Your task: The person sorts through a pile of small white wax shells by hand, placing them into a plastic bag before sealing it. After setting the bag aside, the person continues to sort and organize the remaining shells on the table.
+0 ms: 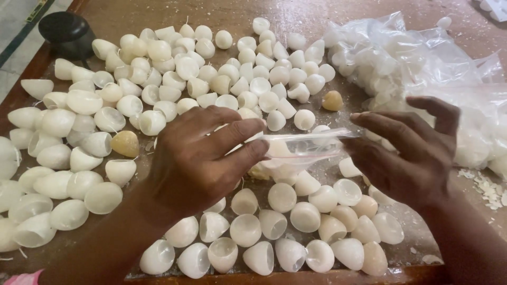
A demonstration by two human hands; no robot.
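Note:
Both of my hands hold a small clear plastic bag by its mouth over the middle of a brown table. My left hand pinches the bag's left edge between thumb and fingers. My right hand grips the right edge. A few white dome-shaped wax shells lie inside the bag. Several more white shells are spread across the table all around my hands, with another cluster near the front edge.
A heap of clear bags filled with white shells lies at the right back. A black round object stands at the far left corner. Two yellowish shells sit among the white ones. White flakes litter the right side.

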